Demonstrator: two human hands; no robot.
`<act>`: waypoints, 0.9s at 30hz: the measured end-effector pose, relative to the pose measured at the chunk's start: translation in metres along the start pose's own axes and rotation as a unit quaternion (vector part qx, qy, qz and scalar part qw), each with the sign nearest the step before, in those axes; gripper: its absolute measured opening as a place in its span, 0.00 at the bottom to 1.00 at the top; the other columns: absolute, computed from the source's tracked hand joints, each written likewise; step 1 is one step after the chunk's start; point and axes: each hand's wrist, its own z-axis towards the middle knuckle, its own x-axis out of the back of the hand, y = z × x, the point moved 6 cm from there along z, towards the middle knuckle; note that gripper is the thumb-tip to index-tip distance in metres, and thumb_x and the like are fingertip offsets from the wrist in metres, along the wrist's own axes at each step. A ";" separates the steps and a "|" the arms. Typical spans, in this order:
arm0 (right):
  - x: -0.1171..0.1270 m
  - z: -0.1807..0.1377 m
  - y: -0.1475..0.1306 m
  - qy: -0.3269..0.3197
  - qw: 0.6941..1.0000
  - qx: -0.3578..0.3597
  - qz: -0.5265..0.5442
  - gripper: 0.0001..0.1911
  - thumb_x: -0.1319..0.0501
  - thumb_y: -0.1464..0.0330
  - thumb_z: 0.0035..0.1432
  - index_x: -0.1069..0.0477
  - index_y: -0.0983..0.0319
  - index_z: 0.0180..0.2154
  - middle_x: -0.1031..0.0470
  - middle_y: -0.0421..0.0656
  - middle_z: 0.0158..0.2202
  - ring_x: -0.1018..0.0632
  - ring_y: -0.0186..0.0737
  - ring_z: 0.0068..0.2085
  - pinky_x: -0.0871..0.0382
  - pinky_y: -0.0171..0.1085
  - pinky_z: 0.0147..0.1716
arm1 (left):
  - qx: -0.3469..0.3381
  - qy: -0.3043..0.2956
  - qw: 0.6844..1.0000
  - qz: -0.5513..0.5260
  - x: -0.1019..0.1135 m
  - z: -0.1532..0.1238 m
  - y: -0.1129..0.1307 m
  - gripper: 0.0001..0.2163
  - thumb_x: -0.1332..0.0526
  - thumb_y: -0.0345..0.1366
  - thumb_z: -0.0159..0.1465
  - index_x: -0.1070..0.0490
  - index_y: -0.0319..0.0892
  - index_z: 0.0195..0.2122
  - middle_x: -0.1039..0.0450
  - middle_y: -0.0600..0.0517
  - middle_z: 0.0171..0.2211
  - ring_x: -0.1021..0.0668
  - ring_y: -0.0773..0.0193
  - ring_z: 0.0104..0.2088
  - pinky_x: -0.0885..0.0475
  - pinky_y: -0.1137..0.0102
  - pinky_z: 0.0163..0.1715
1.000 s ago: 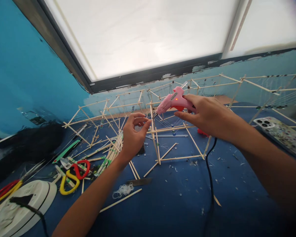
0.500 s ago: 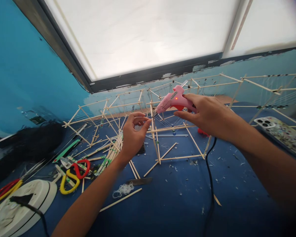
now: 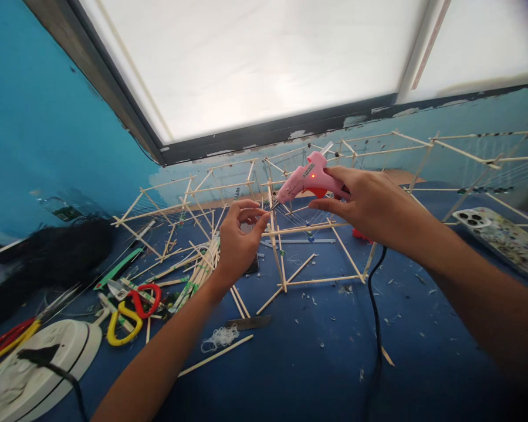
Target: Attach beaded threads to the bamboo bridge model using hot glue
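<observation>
Fingers of right hand clasp glue gun (nozzle beside stick).

right hand grips pink glue gun, nozzle aimed left-down at top of the stick frame, red LED lit. left hand pinches a thin stick right at the nozzle tip. black cord drops below right hand across blue table. stick bundle just left of left hand, red/yellow scissors further left. phone right of right forearm
</observation>
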 end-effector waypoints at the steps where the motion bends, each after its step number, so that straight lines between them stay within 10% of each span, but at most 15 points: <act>1: 0.000 0.000 0.001 0.003 1.000 -0.002 0.000 0.19 0.40 0.52 0.62 0.26 0.59 0.44 0.22 0.48 0.34 0.23 0.50 0.34 0.38 0.44 0.28 | 0.000 0.000 1.000 0.000 0.000 0.000 0.000 0.11 0.30 0.35 0.61 0.30 0.45 0.42 0.20 0.52 0.34 0.19 0.63 0.36 0.28 0.65 0.40; 27: 0.003 -0.001 0.004 -0.022 0.999 -0.021 -0.019 0.15 0.40 0.54 0.61 0.27 0.59 0.39 0.27 0.44 0.27 0.28 0.43 0.27 0.43 0.41 0.26 | -0.004 0.001 1.000 -0.003 0.001 0.000 0.000 0.12 0.30 0.34 0.61 0.30 0.45 0.43 0.20 0.53 0.34 0.19 0.63 0.36 0.27 0.65 0.40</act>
